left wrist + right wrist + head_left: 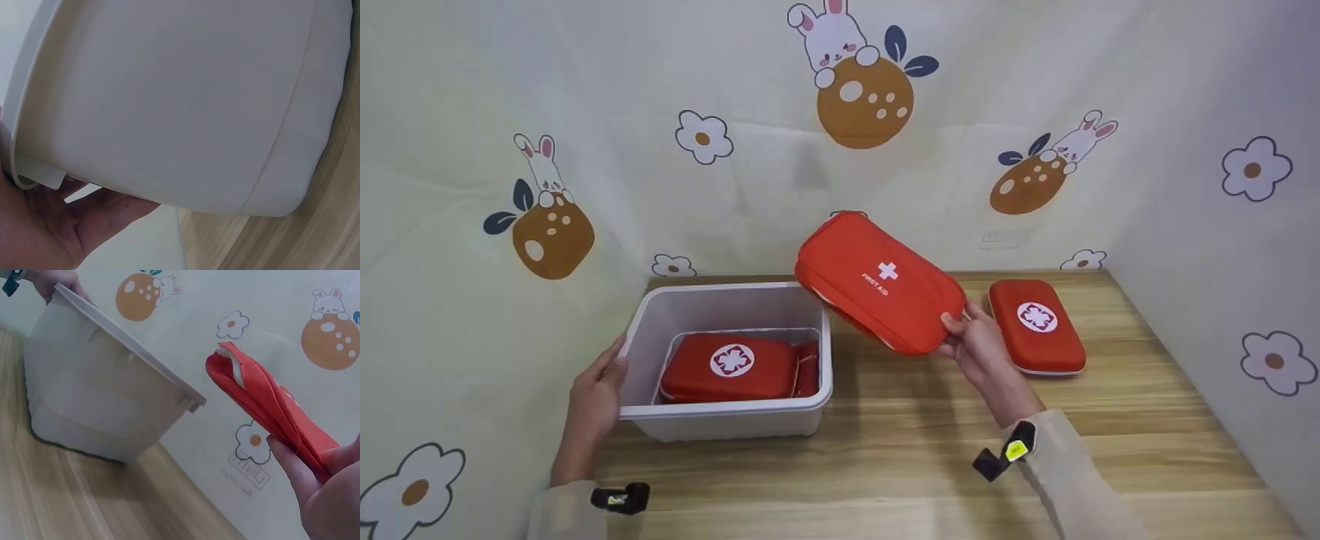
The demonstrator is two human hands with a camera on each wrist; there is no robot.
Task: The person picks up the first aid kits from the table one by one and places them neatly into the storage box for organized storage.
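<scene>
My right hand (971,341) pinches the near corner of a red first aid pouch (879,281) with a white cross, holding it tilted in the air just right of the white plastic bin (652,315). In the right wrist view the pouch (264,402) shows edge-on between thumb and fingers (292,464). My left hand (601,382) rests with straight fingers against the bin's left wall; the left wrist view shows the palm (50,225) under the bin's rim (34,174). Inside the bin lies a red case (731,367) with a round white emblem.
A second red hard case (1036,326) with a white emblem lies on the wooden table (900,450) to the right of my right hand. Curtain walls printed with rabbits and flowers close in the back and both sides.
</scene>
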